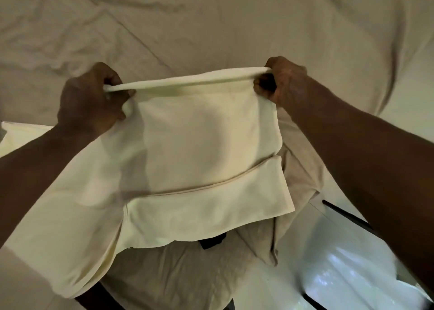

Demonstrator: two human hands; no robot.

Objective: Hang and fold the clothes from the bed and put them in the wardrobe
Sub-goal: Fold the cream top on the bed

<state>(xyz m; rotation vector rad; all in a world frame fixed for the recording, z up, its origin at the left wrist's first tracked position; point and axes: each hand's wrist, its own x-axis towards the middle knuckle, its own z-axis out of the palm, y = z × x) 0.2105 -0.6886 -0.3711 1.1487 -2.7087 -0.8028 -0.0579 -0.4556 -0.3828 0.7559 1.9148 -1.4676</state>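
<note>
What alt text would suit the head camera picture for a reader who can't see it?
A person's left hand and right hand grip the top edge of a cream garment, holding it stretched between them above a wrinkled beige bed sheet. The rest of the garment hangs down toward the camera.

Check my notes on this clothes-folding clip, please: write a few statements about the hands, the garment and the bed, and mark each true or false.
1. The left hand and the right hand both grip the cream garment by its upper edge. True.
2. The garment lies spread flat on the bed sheet. False: it is held up, stretched between the two hands.
3. The bed sheet is wrinkled. True.
4. The right hand's fingers are straight and hold nothing. False: they curl round the garment's edge.
</note>
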